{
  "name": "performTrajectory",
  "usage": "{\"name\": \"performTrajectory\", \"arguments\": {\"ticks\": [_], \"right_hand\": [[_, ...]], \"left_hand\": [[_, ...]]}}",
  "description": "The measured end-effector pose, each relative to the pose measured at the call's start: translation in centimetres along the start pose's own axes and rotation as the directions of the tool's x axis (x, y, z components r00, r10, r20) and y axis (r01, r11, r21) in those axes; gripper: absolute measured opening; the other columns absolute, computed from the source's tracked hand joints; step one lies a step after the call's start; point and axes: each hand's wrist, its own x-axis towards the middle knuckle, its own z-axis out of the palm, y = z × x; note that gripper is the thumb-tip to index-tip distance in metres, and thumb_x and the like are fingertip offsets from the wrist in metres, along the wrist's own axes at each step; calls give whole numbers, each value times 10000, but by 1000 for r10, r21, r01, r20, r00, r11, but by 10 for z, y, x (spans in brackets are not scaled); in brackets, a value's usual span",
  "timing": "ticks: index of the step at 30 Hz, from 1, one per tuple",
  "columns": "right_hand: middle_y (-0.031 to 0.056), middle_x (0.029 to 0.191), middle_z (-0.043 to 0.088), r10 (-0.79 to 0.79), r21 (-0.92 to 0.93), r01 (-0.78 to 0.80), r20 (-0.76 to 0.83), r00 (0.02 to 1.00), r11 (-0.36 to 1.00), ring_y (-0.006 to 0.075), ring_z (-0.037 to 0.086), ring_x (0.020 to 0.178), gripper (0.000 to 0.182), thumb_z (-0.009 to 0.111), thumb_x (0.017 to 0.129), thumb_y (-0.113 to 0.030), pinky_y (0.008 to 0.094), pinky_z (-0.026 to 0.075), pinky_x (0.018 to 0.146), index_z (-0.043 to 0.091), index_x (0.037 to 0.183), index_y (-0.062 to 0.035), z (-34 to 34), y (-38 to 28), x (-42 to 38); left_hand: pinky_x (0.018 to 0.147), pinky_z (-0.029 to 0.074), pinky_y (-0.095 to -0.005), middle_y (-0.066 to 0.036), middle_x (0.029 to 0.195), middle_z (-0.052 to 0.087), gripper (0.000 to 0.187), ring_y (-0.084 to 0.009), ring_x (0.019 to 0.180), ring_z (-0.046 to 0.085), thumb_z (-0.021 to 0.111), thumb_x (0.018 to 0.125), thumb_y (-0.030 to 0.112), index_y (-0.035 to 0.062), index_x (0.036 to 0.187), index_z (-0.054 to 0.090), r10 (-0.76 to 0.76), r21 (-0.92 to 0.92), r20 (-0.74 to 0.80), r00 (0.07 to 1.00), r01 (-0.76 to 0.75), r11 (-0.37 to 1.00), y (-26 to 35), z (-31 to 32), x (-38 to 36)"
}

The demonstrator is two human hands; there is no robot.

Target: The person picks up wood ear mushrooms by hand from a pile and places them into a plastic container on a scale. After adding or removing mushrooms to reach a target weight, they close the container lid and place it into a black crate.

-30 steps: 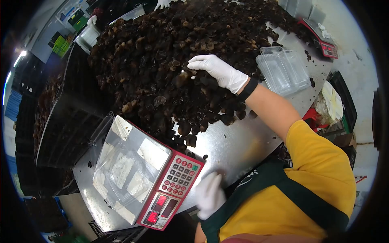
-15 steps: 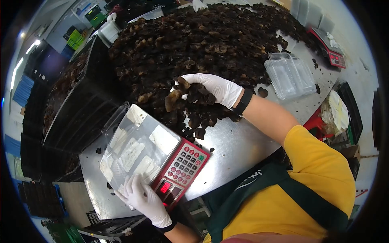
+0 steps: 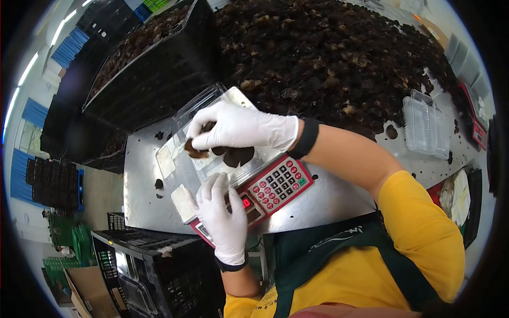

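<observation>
A clear plastic clamshell box (image 3: pixel 199 172) lies open on the red digital scale (image 3: pixel 278 183). Over it, my right hand (image 3: pixel 233 127), in a white glove, is closed around several dark brown wood ear mushrooms (image 3: pixel 238 156); a lighter brown one (image 3: pixel 196 150) pokes out at the fingertips. My left hand (image 3: pixel 222 217), also gloved, is at the near edge of the box, fingers over the rim and thumb to the side. Part of the box is hidden beneath both hands. Red digits glow on the scale's display (image 3: pixel 246 202).
A large heap of wood ear mushrooms (image 3: pixel 328 58) covers the far side of the metal table (image 3: pixel 339 196). At the left stands a black crate (image 3: pixel 154 79) filled with more. Nested clear boxes (image 3: pixel 426 127) and another red scale (image 3: pixel 477 127) are at the right.
My right hand has come from the heap to above the box, carrying wood ear mushrooms. My left hand has shifted along the box's near edge. The camera view has turned leftward.
</observation>
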Motion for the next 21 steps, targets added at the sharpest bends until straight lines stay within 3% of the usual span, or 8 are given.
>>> {"name": "performTrajectory", "arguments": {"ticks": [2, 5, 7, 9, 11, 13, 17, 21], "right_hand": [[91, 1186, 629, 12, -149, 4, 106, 994, 989, 206, 614, 1060, 146, 721, 858, -162, 337, 496, 950, 690, 861, -19, 9, 9, 9], [97, 1196, 626, -56, -162, 59, 24, 998, 985, 204, 626, 1027, 146, 718, 859, -159, 323, 510, 926, 680, 835, -20, 7, 4, 7], [113, 1189, 640, -233, -163, 217, -90, 968, 962, 194, 647, 1003, 126, 705, 869, -137, 301, 523, 888, 685, 881, -13, -1, 9, 7], [93, 1046, 690, -61, 32, 70, -220, 973, 997, 172, 665, 967, 129, 683, 890, -127, 284, 521, 868, 681, 898, 2, -12, -6, -6], [17, 747, 664, 1, 91, 28, -305, 952, 995, 82, 602, 678, 171, 674, 889, -168, 234, 488, 650, 702, 910, -1, -30, -19, -34], [-4, 746, 628, 163, 113, -132, -336, 928, 985, 48, 536, 613, 142, 656, 897, -147, 210, 432, 574, 677, 946, -15, -50, -26, -78], [-24, 733, 592, 356, 13, -400, -484, 799, 916, 41, 493, 567, 99, 639, 884, -96, 210, 395, 526, 622, 943, -19, -82, -14, -194], [-20, 728, 602, 571, -62, -677, -482, 664, 734, 56, 523, 580, 68, 653, 837, -76, 248, 447, 551, 647, 856, -11, -105, -21, -330]], "left_hand": [[1166, 224, -515, -114, 1158, 633, 322, -301, 1127, 577, 627, 861, 25, 58, 1182, 616, -2, -14, 3, 1000, 2, 1000, 6, 0, -2], [1186, 164, -549, -89, 1183, 611, 342, -279, 1161, 558, 640, 843, 54, 73, 1183, 601, 7, 5, 23, 1000, -7, 1000, 3, 2, -4], [1184, 163, -559, -87, 1185, 610, 356, -276, 1167, 553, 645, 836, 55, 76, 1189, 599, 3, 6, 27, 1000, -4, 1000, 1, 3, -5], [1182, 178, -555, -92, 1191, 609, 378, -279, 1172, 553, 650, 833, 57, 73, 1207, 599, 20, -7, -6, 1000, -20, 1000, 0, 4, -6], [1168, 217, -550, -102, 1193, 609, 385, -288, 1171, 555, 639, 825, 36, 65, 1207, 604, 19, -44, -66, 998, -22, 999, 4, 2, -7], [1154, 255, -546, -112, 1196, 608, 393, -297, 1170, 557, 628, 816, 16, 57, 1207, 609, 10, -88, -127, 992, -21, 996, 9, 1, -13], [1024, 444, -465, -173, 1153, 630, 412, -340, 1109, 602, 583, 746, -119, 2, 1132, 659, 198, -319, -215, 956, -260, 911, 22, 14, -40], [919, 504, -425, -147, 1087, 661, 365, -326, 1028, 642, 619, 716, -117, 8, 1051, 695, 311, -510, -77, 947, -305, 804, 50, 50, -63]]}}
